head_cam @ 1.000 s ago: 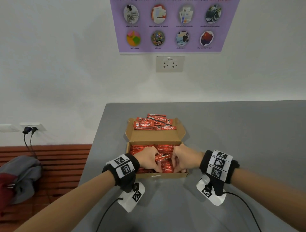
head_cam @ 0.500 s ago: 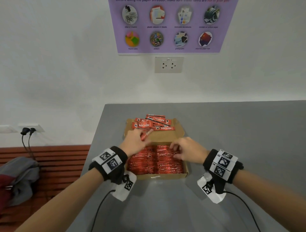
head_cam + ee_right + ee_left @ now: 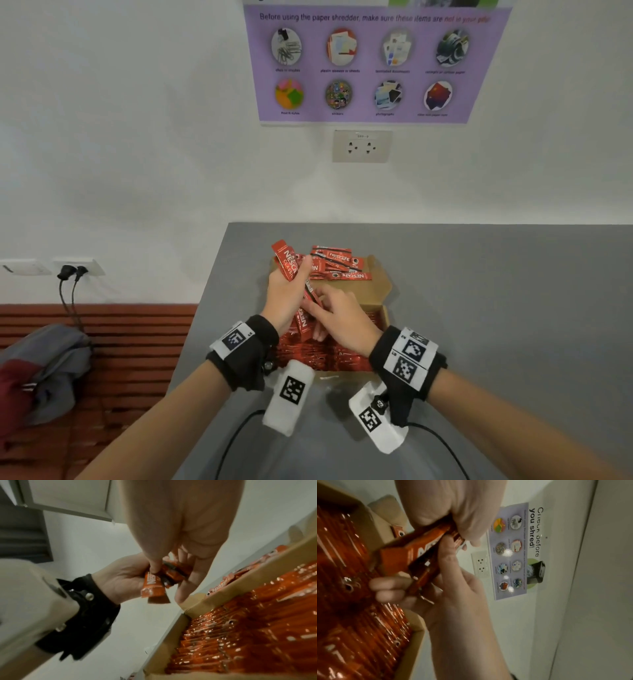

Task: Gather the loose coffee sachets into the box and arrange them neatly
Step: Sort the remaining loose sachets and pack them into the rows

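Observation:
An open cardboard box (image 3: 385, 317) sits on the grey table, its tray packed with rows of red coffee sachets (image 3: 329, 356). More loose sachets (image 3: 337, 265) lie piled on the open lid (image 3: 376, 291). My left hand (image 3: 291, 281) grips a small bundle of sachets (image 3: 286, 262) upright above the box's left side. My right hand (image 3: 323, 305) pinches the bundle's lower end between thumb and fingers. The left wrist view shows the bundle (image 3: 419, 547) with the right hand's fingers (image 3: 385, 588) wrapped under it. The right wrist view shows the same bundle (image 3: 154, 582) above the packed tray (image 3: 257, 635).
The table (image 3: 496, 325) stretches bare to the right of the box; its left edge runs close beside the box. Below on the left is a slatted wooden bench (image 3: 137, 342) with a grey and red jacket (image 3: 41, 373). A wall socket (image 3: 362, 145) and purple poster (image 3: 373, 65) hang behind.
Both hands were down in the tray a second ago. My left hand reached to the lid, took up sachets and raised them; my right hand left the tray and came across to the bundle.

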{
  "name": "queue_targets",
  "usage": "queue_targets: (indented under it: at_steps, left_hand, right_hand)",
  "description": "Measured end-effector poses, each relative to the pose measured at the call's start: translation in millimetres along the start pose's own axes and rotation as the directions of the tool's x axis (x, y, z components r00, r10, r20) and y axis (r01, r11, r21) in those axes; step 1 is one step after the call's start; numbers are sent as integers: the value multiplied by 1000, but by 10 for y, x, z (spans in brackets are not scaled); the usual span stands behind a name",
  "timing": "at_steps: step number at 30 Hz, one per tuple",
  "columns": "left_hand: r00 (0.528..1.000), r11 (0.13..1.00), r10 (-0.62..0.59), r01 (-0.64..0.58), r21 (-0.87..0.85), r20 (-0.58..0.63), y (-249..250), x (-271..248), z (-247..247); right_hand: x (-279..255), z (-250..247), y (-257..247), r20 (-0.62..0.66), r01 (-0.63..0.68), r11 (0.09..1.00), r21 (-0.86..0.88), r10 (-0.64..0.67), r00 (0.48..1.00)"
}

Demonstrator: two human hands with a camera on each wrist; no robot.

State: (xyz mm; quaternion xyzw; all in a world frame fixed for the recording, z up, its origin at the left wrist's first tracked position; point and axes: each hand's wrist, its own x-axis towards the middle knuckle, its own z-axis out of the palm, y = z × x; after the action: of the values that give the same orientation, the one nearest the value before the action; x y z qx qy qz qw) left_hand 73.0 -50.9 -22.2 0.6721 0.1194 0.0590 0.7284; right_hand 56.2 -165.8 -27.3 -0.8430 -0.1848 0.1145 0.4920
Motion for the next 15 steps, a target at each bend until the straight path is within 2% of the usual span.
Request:
queue_targets:
  at_steps: [3, 7, 9, 12, 15]
  left_hand:
    - [1000, 995, 26, -24, 95, -16, -44, 21, -82]
    - [993, 997, -73, 71, 27, 91, -65, -65, -133]
    - [995, 996, -80, 78, 34, 65, -82, -57, -203]
    - [996, 993, -89, 87, 86, 30, -82, 6, -392]
    - [995, 968, -86, 70, 239, 56, -70, 76, -538]
  right_hand:
    - [-12, -2, 32, -59, 36, 993, -110, -43, 997]
    - [-30, -40, 145, -60, 63, 958, -278, -83, 995]
    - [-64, -122, 188, -83, 27, 943, -330, -58, 995]
    - [-97, -348, 255, -220, -41, 943, -332, -35, 975]
    - [-82, -550, 348, -310, -130, 941, -313, 28, 950]
